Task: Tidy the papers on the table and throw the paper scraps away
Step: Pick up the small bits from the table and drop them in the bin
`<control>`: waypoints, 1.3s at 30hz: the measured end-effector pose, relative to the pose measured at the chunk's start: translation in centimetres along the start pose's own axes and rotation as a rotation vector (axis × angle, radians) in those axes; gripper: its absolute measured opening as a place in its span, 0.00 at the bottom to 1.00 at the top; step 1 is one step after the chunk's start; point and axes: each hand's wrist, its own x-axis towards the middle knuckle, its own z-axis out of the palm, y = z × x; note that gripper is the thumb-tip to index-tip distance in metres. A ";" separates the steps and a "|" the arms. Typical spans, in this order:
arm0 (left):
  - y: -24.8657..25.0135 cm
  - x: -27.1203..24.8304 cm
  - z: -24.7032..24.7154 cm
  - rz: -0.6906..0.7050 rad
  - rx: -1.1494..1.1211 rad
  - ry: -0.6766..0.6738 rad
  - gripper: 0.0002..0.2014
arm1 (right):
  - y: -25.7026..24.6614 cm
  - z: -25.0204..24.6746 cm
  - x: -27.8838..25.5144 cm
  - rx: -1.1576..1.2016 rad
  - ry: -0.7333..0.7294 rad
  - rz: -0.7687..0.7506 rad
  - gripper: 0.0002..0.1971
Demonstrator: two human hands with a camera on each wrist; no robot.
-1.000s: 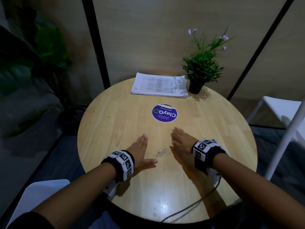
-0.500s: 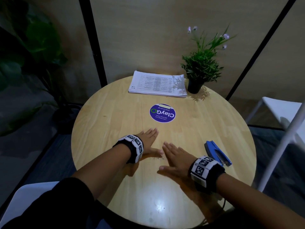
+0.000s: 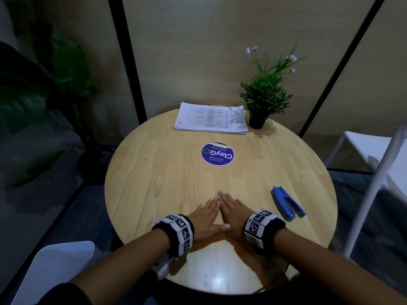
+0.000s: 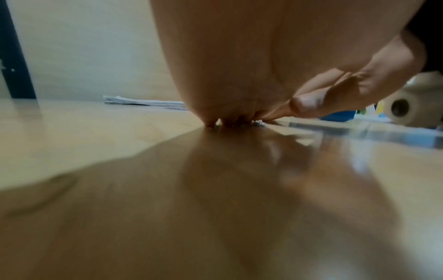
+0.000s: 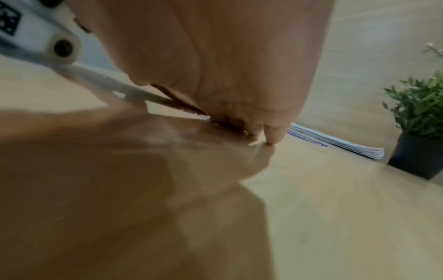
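Observation:
My left hand (image 3: pixel 207 213) and right hand (image 3: pixel 233 211) lie flat on the round wooden table (image 3: pixel 154 183) near its front. Their straight fingers meet at the tips in a wedge, and the thumbs touch below. In the head view the hands hide the small paper scraps. The left wrist view shows a few pale scraps (image 4: pixel 258 122) on the wood at the fingertips of my left hand (image 4: pixel 227 66). My right hand (image 5: pixel 239 66) presses its fingertips on the table. A neat stack of printed papers (image 3: pixel 211 118) lies at the far edge.
A blue stapler (image 3: pixel 287 203) lies just right of my right wrist. A potted plant (image 3: pixel 262 102) stands beside the paper stack, and a round purple sticker (image 3: pixel 217 153) marks the table's middle. White chairs stand at right (image 3: pixel 363 146) and lower left (image 3: pixel 57 267).
My hands slid together from both sides of the little scrap pile. The pile lay in the open between them a second ago and is now covered.

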 end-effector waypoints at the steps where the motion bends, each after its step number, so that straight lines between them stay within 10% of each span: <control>1: 0.2 -0.4 -0.2 -0.003 -0.072 0.002 0.41 | -0.1 -0.3 -0.3 0.017 -0.007 -0.002 0.43; 10: -3.3 -2.9 -0.7 -0.299 0.138 -0.004 0.53 | 0.9 -3.5 2.3 0.144 0.056 0.161 0.47; 20: -1.3 -1.5 1.0 -0.172 0.200 -0.014 0.54 | -1.1 0.1 -1.5 0.041 0.008 -0.071 0.40; 29: -0.1 -2.1 -0.7 -0.315 0.018 0.367 0.34 | 7.2 -2.3 -5.4 0.313 0.471 0.237 0.07; 34: 0.3 -1.6 -0.5 -0.401 -0.025 0.325 0.22 | 10.7 -1.6 -8.4 0.303 0.371 0.550 0.25; 39: 1.6 0.0 -0.2 -0.355 -0.110 0.379 0.19 | 12.1 -0.6 -8.4 0.339 0.324 0.551 0.26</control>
